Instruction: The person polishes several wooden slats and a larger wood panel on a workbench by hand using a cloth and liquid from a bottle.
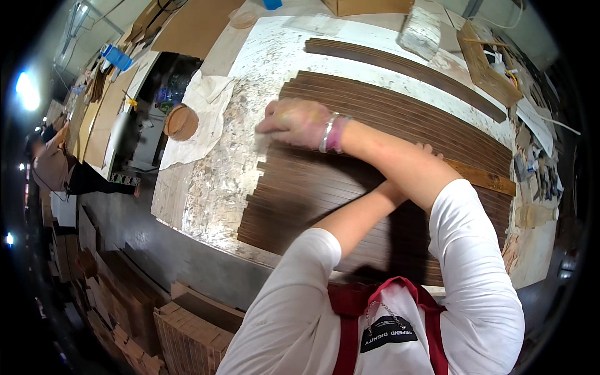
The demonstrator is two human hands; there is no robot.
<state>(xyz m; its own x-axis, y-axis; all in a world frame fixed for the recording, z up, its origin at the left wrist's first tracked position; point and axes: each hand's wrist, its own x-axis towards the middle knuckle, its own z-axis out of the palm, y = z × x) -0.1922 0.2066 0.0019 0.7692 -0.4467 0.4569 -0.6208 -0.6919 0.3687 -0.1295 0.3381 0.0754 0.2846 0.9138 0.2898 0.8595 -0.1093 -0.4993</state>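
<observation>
Many dark brown wooden strips lie side by side as one sheet on a paint-stained white table. My arms are crossed over them. My right hand, with a bracelet at the wrist, presses on the left ends of the upper strips. It is blurred, and something pale may be under its fingers. My left hand is almost hidden behind my right forearm. Only its fingertips show, next to a lighter brown strip that lies across the dark ones.
A separate long dark strip lies further back, by a whitish block and a wooden tray. A round wooden disc rests on crumpled paper. Another person works at far left. Stacked wooden pieces stand on the floor.
</observation>
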